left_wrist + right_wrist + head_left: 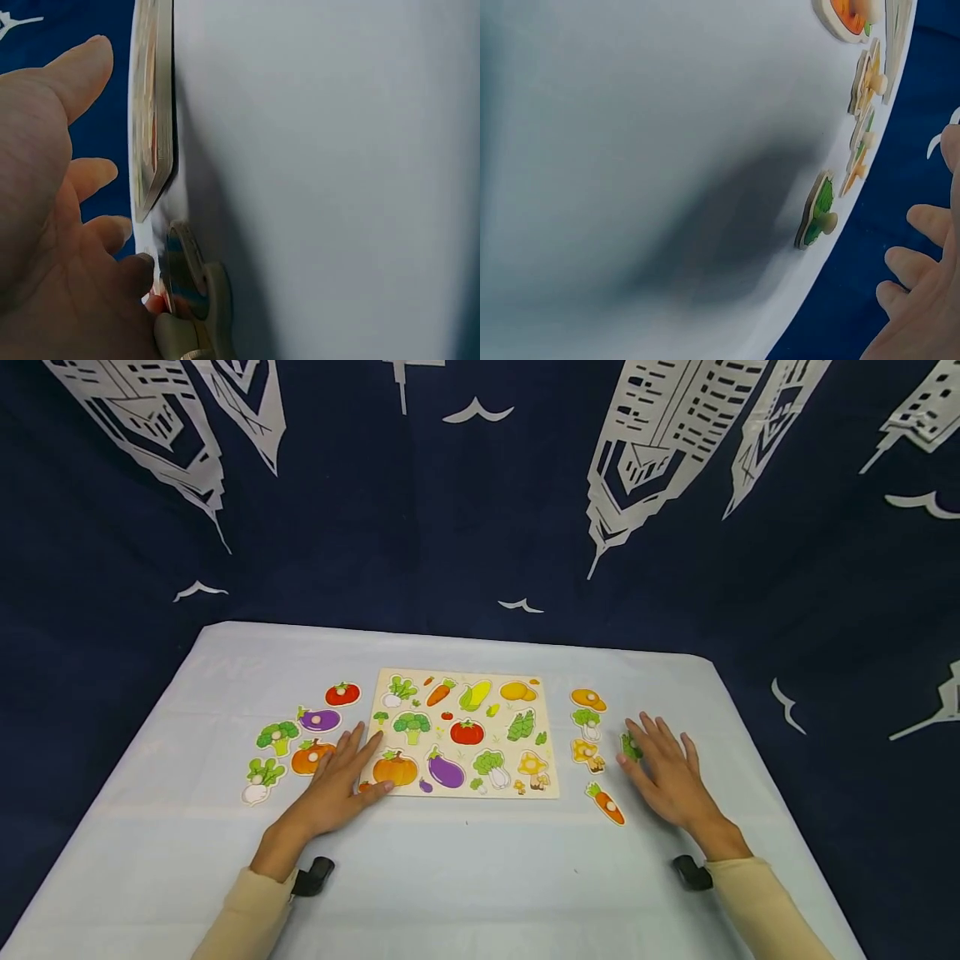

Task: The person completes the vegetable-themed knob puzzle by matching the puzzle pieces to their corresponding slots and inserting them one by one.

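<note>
A wooden puzzle board printed with vegetables lies mid-table. My left hand, fingers spread, reaches over its left edge, nearest the pumpkin piece, which it partly covers. Also left of the board lie a tomato piece, an eggplant piece, a broccoli piece and a white radish piece. My right hand hovers with extended fingers beside a green vegetable piece, partly hidden by it in the head view. Neither hand holds anything.
Right of the board stand a potato piece, a bok choy piece, a mushroom piece and a carrot piece, with small knobs. A white cloth covers the table; a dark blue patterned curtain hangs behind.
</note>
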Motion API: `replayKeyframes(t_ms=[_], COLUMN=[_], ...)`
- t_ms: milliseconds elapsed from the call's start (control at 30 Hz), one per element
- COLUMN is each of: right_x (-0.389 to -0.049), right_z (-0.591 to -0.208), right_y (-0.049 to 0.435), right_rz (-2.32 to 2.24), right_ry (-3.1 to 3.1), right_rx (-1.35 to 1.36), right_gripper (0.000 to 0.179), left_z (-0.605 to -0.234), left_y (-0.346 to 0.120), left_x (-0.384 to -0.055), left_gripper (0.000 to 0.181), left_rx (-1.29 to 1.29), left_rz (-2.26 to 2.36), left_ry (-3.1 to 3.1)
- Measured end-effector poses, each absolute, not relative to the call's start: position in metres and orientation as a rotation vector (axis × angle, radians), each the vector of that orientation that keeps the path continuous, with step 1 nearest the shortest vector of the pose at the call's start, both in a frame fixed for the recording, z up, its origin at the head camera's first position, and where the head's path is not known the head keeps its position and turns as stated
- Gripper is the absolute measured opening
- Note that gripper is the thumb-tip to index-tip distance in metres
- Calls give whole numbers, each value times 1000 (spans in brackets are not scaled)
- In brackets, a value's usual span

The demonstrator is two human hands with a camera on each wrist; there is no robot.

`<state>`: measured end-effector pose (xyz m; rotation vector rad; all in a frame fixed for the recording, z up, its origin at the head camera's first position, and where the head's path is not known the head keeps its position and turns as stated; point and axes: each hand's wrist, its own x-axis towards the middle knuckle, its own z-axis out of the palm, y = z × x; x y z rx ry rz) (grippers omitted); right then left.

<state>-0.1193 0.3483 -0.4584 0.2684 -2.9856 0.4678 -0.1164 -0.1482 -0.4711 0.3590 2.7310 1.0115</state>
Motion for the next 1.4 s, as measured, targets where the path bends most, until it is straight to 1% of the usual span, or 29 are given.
replayKeyframes(t_ms=[400,633,967,1400], right_x=[-124,-128,-136,-145], right_z=[-463,-463,-459,-460], right_y=[345,343,336,330], right_rz=[528,563,676,651], right_ry=[-2971,-2940,-2934,-2972], right_rx=[334,376,429,519], right_gripper=[62,52,40,28], left_z=[-473,-474,-474,-475], left_y=[-151,-152,-152,-153], left_x=[-120,-117,-117,-117], left_gripper=[83,79,81,80], left_rx=[373,388,385,387], left_rz=[1058,1057,1050,1065], left_ry=[2702,2698,2708,2713])
